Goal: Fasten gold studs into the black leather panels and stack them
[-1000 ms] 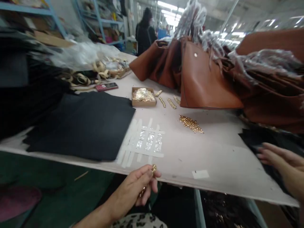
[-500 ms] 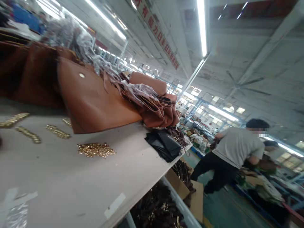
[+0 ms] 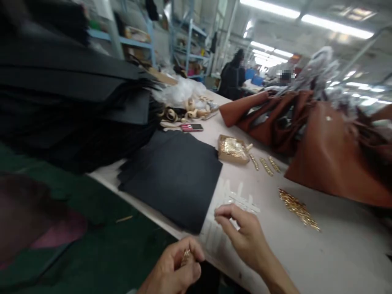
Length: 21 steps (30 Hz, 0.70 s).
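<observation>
Near the table's front edge, my left hand [image 3: 174, 267] is closed around a few small gold metal pieces [image 3: 186, 258], partly hidden by the fingers. My right hand [image 3: 245, 234] hovers over the table to the right, thumb and forefinger pinched together; what they hold, if anything, is too small to make out. Beyond it lies a loose pile of gold metal pieces [image 3: 298, 209]. Several rows of like pieces [image 3: 266, 166] lie farther back, beside a cardboard box [image 3: 234, 158] full of them. Black flat sheets [image 3: 174, 175] are stacked left of my right hand.
Brown leather bag pieces [image 3: 330, 159] stand along the right. A tall stack of black material [image 3: 70, 94] fills the left. A red phone-like device [image 3: 192, 128] and coiled straps [image 3: 174, 114] lie at the back. A person in dark clothing [image 3: 232, 77] is farther off.
My view has swung left from the far right end of the table. Both of my hands, the black sheets and the box of gold pieces have come into view.
</observation>
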{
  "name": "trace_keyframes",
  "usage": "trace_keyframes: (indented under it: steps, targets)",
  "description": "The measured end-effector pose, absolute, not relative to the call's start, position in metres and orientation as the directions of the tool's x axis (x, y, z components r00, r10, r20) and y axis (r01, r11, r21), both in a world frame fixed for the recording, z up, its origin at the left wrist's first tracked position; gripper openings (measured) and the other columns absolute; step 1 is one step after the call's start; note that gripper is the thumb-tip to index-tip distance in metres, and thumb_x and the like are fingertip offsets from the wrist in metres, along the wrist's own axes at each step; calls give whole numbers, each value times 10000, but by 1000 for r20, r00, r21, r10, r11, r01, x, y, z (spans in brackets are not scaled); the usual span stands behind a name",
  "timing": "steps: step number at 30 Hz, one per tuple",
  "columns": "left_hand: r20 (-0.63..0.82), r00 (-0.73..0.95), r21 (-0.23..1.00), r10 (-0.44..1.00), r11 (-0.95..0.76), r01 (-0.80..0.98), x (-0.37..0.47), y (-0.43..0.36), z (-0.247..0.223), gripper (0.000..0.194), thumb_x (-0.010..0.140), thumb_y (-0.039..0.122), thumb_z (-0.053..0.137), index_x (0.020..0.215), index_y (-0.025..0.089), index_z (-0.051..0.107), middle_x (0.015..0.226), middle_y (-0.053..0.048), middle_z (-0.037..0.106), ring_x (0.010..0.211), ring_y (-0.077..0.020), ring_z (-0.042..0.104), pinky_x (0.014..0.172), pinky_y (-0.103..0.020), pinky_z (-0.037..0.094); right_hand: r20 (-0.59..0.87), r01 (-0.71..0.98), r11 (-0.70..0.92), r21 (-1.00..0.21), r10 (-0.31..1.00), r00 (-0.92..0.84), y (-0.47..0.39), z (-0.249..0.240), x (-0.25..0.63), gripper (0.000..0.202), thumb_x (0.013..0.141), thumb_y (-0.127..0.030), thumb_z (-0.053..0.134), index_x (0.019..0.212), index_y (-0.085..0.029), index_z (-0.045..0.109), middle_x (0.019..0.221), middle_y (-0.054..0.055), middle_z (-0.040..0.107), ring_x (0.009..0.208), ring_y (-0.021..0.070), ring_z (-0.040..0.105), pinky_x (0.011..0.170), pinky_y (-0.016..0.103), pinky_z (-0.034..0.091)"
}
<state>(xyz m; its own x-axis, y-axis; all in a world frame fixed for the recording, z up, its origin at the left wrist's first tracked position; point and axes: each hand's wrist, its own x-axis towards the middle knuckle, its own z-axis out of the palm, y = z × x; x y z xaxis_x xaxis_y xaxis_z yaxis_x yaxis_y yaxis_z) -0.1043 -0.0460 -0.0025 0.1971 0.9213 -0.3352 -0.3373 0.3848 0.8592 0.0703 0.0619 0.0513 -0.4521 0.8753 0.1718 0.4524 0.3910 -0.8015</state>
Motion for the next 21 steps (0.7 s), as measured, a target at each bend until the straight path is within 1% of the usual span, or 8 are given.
trace_keyframes:
  steps: [3, 5, 7, 10, 13, 16, 19, 21]
  targets:
    - [-405, 6, 836, 914, 373, -402, -117, -50, -5, 404, 778, 570, 697, 741, 199, 541, 457, 115, 274, 391, -44, 181, 395, -207, 124, 306, 478, 551, -684, 812, -497, 104, 42, 46, 121, 933, -271, 571, 985, -232, 672, 907, 15, 731, 816, 165, 669, 763, 268, 481]
    - [-464, -174, 833, 868, 362, -417, -120, -51, -9, 382, 789, 548, 687, 777, 188, 560, 496, 99, 367, 388, -37, 203, 383, -196, 118, 333, 544, 653, -527, 748, -574, 124, 38, 27, 124, 958, -240, 526, 975, -222, 647, 884, 20, 710, 813, 175, 647, 755, 281, 469]
    - [-488, -300, 836, 820, 341, -430, -124, -53, -12, 387, 790, 536, 680, 933, 189, 588, 603, 68, 502, 385, -30, 229, 371, -189, 128, 316, 579, 725, -373, 686, -655, 135, 33, 8, 143, 974, -211, 486, 942, -206, 626, 868, 43, 689, 828, 202, 613, 761, 308, 455]
    - [-479, -399, 848, 781, 294, -441, -134, -56, -14, 455, 792, 511, 690, 1103, 204, 563, 807, 6, 637, 395, -25, 292, 359, -183, 172, 303, 565, 798, -209, 602, -739, 135, 27, -6, 181, 992, -196, 447, 905, -183, 605, 881, 83, 672, 851, 236, 565, 786, 347, 437]
    - [-440, -463, 860, 769, 213, -463, -142, -56, -12, 447, 781, 476, 726, 1103, 204, 575, 849, -4, 659, 401, -20, 305, 356, -179, 188, 281, 525, 843, -119, 536, -796, 120, 21, 6, 204, 1006, -187, 411, 910, -172, 591, 835, 76, 640, 786, 225, 544, 742, 345, 430]
    - [-426, -449, 852, 786, 181, -491, -143, -57, -12, 384, 767, 456, 748, 1034, 218, 608, 696, 58, 592, 387, -24, 271, 358, -171, 211, 232, 506, 846, -168, 533, -814, 97, 17, 37, 204, 1008, -190, 411, 907, -176, 587, 801, 63, 622, 747, 212, 543, 708, 338, 433]
    - [-433, -392, 832, 812, 191, -521, -136, -58, -15, 317, 722, 398, 797, 919, 215, 630, 590, 90, 510, 394, -31, 282, 381, -160, 279, 162, 501, 789, -356, 580, -798, 74, 17, 66, 189, 1006, -213, 441, 921, -193, 610, 865, 62, 653, 816, 204, 578, 750, 334, 457]
    - [-443, -356, 817, 823, 207, -538, -129, -59, -17, 301, 703, 354, 818, 893, 211, 633, 600, 84, 522, 423, -40, 346, 431, -159, 367, 143, 508, 701, -501, 646, -750, 62, 17, 77, 167, 997, -234, 479, 956, -212, 639, 903, 53, 677, 860, 194, 609, 771, 321, 475]
